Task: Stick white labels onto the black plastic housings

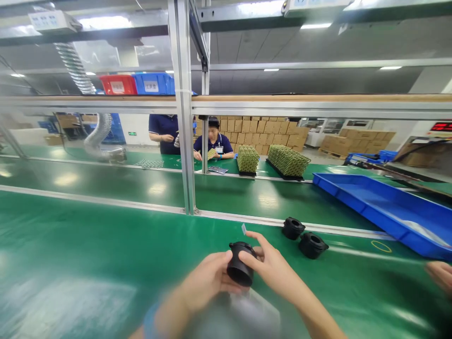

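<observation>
The held fitting (240, 264) was black and smooth, with a matt moulded finish, rubber or plastic, and a second fitting (293, 228) and third fitting (313, 245) looked the same. Beneath them, the belt (88, 235) was smooth green sheet with a glossy surface that mirrored the ceiling lights. The tray (374, 202) was glossy blue plastic, and the bag (243, 315) was clear, shiny plastic film. The post (182, 103) was satin aluminium, while the cartons (261, 132) were matt brown cardboard.
</observation>
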The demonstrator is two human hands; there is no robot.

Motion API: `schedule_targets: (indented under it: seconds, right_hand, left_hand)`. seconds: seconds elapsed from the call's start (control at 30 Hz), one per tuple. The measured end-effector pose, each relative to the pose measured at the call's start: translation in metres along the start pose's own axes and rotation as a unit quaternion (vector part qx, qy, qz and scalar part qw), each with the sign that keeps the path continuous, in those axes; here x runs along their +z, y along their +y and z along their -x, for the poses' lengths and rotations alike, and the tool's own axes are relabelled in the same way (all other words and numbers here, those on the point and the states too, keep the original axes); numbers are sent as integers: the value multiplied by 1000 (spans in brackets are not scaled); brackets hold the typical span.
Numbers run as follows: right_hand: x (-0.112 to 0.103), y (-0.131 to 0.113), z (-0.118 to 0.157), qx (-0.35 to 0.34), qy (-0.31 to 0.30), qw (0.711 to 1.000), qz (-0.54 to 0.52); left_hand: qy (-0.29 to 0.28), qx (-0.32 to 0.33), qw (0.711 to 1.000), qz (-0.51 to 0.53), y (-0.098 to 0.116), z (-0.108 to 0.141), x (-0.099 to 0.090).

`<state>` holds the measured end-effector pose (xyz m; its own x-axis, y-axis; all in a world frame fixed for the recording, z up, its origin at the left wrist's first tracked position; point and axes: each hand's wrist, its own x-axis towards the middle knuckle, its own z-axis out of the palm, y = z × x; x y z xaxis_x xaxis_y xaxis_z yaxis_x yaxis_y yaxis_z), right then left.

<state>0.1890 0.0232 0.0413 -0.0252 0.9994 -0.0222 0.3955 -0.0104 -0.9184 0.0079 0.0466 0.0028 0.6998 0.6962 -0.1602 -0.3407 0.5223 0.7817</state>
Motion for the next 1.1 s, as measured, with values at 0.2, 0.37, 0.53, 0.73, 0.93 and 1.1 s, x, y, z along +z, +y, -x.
schedule_targets:
  seconds: [0.2, 0.37, 0.53, 0.73, 0.93, 1.1]
  right_hand:
    - [2, 8, -2, -57, 130, 987, 74]
    - [-1, 28, 3, -49, 260, 964, -16]
    - [7, 31, 9, -26, 181, 971, -154]
    - [26, 22, 15, -1, 83, 977, -198]
    - [36, 9, 24, 25, 101, 983, -151]
    - [35, 6, 27, 38, 110, 985, -126]
  left_hand:
    - [57, 36, 997, 36, 5, 4, 4]
    - [88, 68, 993, 38, 6, 3, 0]
    - [117, 84, 989, 33, 2, 0, -3]
    - [119, 103, 987, 38, -5, 1, 4]
    - [94, 113, 989, -2, -8, 5, 9]
    - [91, 107, 989, -53, -11, 7, 5]
